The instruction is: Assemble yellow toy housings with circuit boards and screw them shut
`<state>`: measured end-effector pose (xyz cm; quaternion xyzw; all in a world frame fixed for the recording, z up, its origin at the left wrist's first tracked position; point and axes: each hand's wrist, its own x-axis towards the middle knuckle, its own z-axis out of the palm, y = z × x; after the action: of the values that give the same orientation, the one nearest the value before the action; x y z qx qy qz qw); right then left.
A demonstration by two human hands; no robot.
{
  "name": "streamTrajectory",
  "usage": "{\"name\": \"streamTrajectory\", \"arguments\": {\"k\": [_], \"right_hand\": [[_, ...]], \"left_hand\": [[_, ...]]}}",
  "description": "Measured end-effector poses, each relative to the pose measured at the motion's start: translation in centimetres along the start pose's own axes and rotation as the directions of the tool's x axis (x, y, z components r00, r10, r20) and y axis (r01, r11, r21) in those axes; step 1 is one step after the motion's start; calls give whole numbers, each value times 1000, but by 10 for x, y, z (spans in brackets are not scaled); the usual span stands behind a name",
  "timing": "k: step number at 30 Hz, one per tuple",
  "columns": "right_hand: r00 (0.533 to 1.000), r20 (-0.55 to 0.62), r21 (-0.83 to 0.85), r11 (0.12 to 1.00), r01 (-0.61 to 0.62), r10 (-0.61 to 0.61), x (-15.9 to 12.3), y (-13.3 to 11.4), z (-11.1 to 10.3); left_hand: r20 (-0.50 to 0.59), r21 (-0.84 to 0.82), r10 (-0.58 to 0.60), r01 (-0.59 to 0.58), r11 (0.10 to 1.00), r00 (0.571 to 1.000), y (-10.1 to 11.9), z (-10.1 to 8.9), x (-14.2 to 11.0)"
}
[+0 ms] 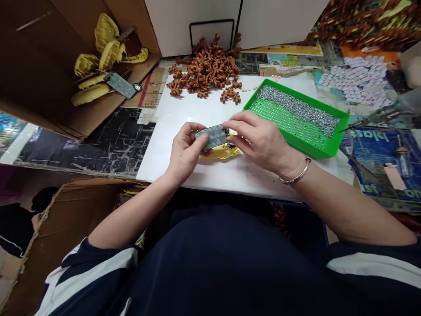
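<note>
A green circuit board (pixel 215 137) is pinched between the thumb and fingers of my left hand (pixel 186 147), a little above the white work surface. My right hand (pixel 259 138) has thumb and fingertips closed at the board's right end, by a small dark part (pixel 226 131); what exactly they grip there is partly hidden. Under the board a yellow plastic shell (pixel 220 152) shows, partly covered by the board and both hands. A small round metallic part (pixel 230 145) sits near my right thumb.
Brown bone-like plastic pieces (pixel 210 70) are heaped behind my hands. A green tray (pixel 324 151) of small screws stands right. A cardboard box (pixel 128 94) at left holds yellow shells (pixel 90 94) and another board (pixel 121 85). Small white pieces (pixel 358 81) and a power screwdriver (pixel 388 114) lie far right.
</note>
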<state>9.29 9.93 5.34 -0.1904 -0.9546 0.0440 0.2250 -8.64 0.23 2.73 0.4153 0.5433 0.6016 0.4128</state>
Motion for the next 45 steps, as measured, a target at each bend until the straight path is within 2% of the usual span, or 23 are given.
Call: {"name": "streamTrajectory", "arguments": {"k": [5,8,11,13,15,17,20,22,25,27,29,31,32,36,41,43,45], "right_hand": [[997,78,64,998,-5,0,12,-3,-3],[990,38,199,970,-141,136,11,8,-2],[942,-18,446,846,-293,335,2,19,6],[914,12,599,729,-332,407,-5,24,13],[904,46,684,646,-339,426,-12,27,21],[902,58,722,606,-334,428,-16,28,27],[899,89,765,548,-338,429,-22,29,31],[891,132,793,494,-357,434,-27,30,30],[892,226,801,447,-399,391,-33,32,27],[900,279,790,453,-413,335,-35,31,26],[903,306,774,473,-421,303,-36,30,25],[898,312,758,489,-432,311,-35,29,25],[894,314,751,491,-440,321,-35,29,25],[875,322,747,471,-470,361,-34,29,27],[852,335,793,368,-485,402,-35,30,29],[863,320,797,381,-468,390,-35,29,27],[885,283,788,436,-434,370,-33,29,25]], "left_hand": [[123,66,102,-110,992,987,7,8,0],[119,105,111,-123,987,987,3,11,3],[123,201,92,-116,973,988,-5,13,10],[159,312,90,-137,940,983,-10,17,16],[195,418,100,-175,891,976,-13,23,20],[226,496,101,-203,844,969,-13,29,23],[264,554,69,-210,806,962,-14,34,26],[295,571,94,-254,780,951,-17,33,27],[409,600,217,-440,668,886,-22,25,26],[517,607,278,-576,547,809,-24,18,23],[616,582,290,-671,460,733,-23,12,21],[668,548,283,-712,438,689,-22,8,21],[672,538,286,-716,445,683,-22,7,21],[618,531,342,-697,482,708,-29,9,25],[561,579,382,-678,453,734,-34,13,26],[553,599,361,-660,454,751,-32,14,25],[545,615,336,-639,462,768,-30,15,23]]}}
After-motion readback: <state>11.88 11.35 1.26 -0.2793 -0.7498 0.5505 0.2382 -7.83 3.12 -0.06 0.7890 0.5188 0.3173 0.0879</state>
